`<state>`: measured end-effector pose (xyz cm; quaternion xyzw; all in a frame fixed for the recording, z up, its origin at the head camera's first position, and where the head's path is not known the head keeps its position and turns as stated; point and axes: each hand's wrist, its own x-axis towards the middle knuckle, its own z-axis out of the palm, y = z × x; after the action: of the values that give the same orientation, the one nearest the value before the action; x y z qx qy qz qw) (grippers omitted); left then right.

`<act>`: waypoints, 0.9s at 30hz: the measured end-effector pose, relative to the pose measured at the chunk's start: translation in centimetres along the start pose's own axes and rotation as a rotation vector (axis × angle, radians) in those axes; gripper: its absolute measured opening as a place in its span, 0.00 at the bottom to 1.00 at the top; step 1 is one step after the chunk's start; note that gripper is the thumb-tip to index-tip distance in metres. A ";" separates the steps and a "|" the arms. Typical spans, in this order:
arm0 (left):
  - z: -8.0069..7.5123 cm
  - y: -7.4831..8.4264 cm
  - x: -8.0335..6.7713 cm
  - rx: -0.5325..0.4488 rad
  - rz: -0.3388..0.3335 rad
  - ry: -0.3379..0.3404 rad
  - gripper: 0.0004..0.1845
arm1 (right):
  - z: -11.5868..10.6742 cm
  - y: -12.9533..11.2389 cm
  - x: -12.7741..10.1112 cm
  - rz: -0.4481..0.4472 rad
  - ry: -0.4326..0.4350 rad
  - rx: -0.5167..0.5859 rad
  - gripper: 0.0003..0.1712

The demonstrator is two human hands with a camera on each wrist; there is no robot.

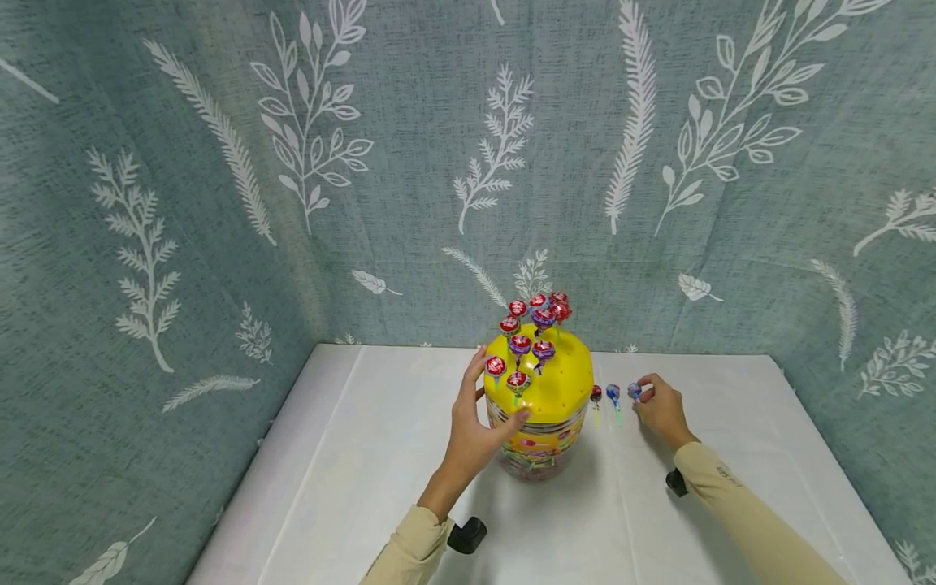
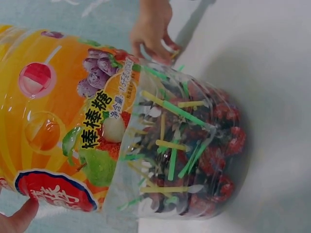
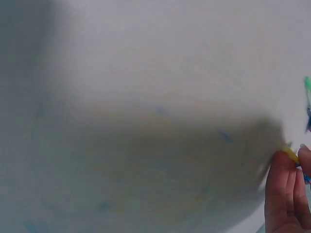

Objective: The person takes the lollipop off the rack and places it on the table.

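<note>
A clear plastic lollipop jar point(image 1: 541, 445) with a yellow lid point(image 1: 569, 380) stands upright on the table. Several wrapped lollipops point(image 1: 543, 351) stick up from the lid. My left hand point(image 1: 471, 435) holds the jar at its upper left side, thumb in front and fingers round the far side. To the right of the jar, my right hand point(image 1: 664, 414) pinches a blue-wrapped lollipop point(image 1: 634, 391) low over the table; its yellow stick point(image 3: 290, 154) shows between the fingertips in the right wrist view. Through the jar's clear lower wall, more lollipops point(image 2: 182, 145) are visible.
Between the jar and my right hand lie a red lollipop point(image 1: 596, 393) and a blue lollipop point(image 1: 613, 392) with a green stick. The white-covered table point(image 1: 366, 455) meets green leaf-patterned cloth point(image 1: 409, 203) at the back and sides.
</note>
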<state>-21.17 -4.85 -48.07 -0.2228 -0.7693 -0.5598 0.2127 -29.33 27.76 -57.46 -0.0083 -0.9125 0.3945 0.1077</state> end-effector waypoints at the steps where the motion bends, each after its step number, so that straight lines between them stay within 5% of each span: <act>1: 0.0 0.0 0.0 0.001 -0.002 -0.001 0.43 | 0.1 0.1 -0.1 0.003 -0.009 -0.009 0.19; 13: -0.2 0.5 0.0 0.004 0.011 -0.001 0.43 | -1.1 -0.6 -0.5 -0.007 -0.007 -0.036 0.19; 27: -0.1 0.4 -0.1 0.026 0.009 0.003 0.43 | -4.8 -4.0 0.2 -0.127 -0.049 0.026 0.12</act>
<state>-20.84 -4.89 -47.80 -0.2226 -0.7753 -0.5489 0.2193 -28.27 28.44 -51.37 0.0607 -0.9083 0.3988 0.1105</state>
